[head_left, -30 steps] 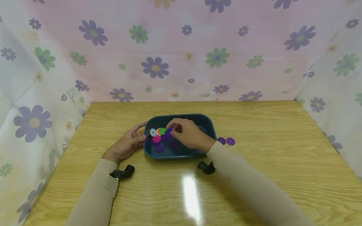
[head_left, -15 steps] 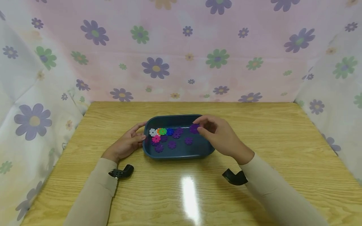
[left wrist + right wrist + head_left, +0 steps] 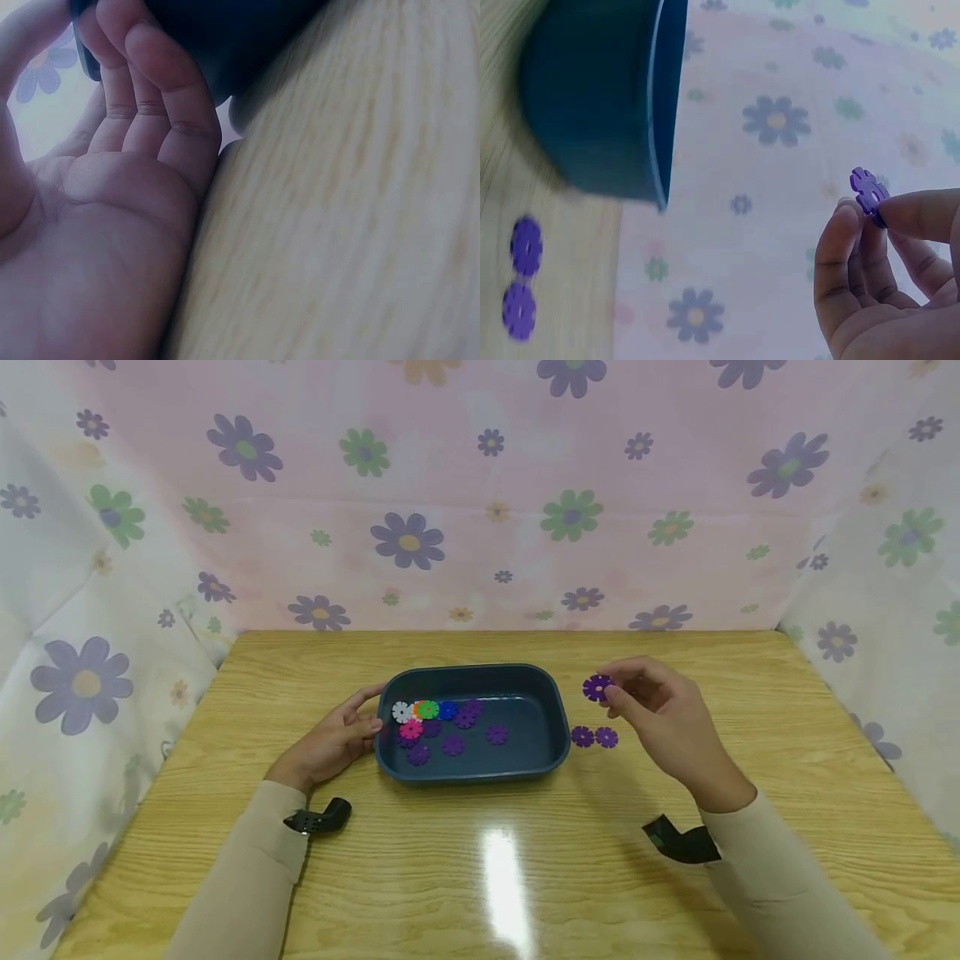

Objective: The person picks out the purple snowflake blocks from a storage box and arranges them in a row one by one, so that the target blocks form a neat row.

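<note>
My right hand [image 3: 671, 718] pinches a purple snowflake disc [image 3: 597, 687] between thumb and fingertips, held in the air right of the dark blue plastic tub [image 3: 471, 775]. The same notched disc [image 3: 868, 191] shows tilted in the right wrist view. At the tub's left end, my left hand [image 3: 333, 743] grips the wall, thumb at the rim and fingers along the outside. Inside the tub lie several purple discs [image 3: 497, 734], a blue one [image 3: 447, 710], a green one [image 3: 428, 709], a pink one [image 3: 411, 729] and a white one [image 3: 401, 712], with orange partly covered.
Two purple discs, a left one [image 3: 582, 737] and a right one [image 3: 607, 737], lie side by side on the wooden table [image 3: 420, 877], just right of the tub. A flower-patterned cloth [image 3: 480, 485] hangs behind and at both sides.
My right hand has moved right, out of the tub and past its right end, carrying the purple disc. The left hand stays at the tub's left end.
</note>
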